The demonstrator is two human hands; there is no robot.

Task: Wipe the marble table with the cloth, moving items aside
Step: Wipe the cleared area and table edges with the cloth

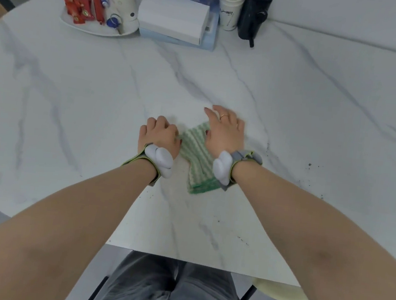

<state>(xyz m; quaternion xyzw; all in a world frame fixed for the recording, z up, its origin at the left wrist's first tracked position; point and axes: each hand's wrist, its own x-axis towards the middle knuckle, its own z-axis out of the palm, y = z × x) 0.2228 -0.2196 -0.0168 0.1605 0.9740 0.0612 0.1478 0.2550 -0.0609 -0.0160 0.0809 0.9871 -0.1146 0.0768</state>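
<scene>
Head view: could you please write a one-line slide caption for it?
Both hands, left hand and right hand, handle a green striped cloth on the marble table.
</scene>
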